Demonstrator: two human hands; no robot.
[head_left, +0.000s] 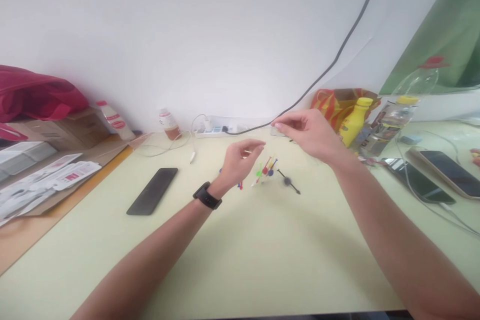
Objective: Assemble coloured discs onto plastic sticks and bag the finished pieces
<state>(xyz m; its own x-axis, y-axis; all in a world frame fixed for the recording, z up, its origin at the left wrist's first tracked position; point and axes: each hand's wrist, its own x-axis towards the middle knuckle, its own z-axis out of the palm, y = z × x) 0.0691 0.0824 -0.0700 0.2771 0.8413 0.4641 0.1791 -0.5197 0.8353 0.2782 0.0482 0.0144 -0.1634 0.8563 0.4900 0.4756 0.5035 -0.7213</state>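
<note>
Over the middle of the table, my left hand [240,161], with a black watch on its wrist, has its thumb and fingertips drawn close together. Anything between them is too small or blurred to make out. Higher and to the right, my right hand [305,132] pinches thumb against forefinger, and what it holds, if anything, does not show. Below and between the hands is a cluster of small plastic sticks with round discs: a green one [258,173], a red one [266,170] and a blue one [271,172]. A black stick with a disc [287,181] lies apart, to their right. My left hand partly hides more coloured pieces.
A black phone [153,191] lies left of my left hand. Along the wall stand a drink bottle [170,125] and a white power strip [213,131] with cables. At right are a yellow bottle [353,122], clear bottles and two phones; boxes and papers lie far left.
</note>
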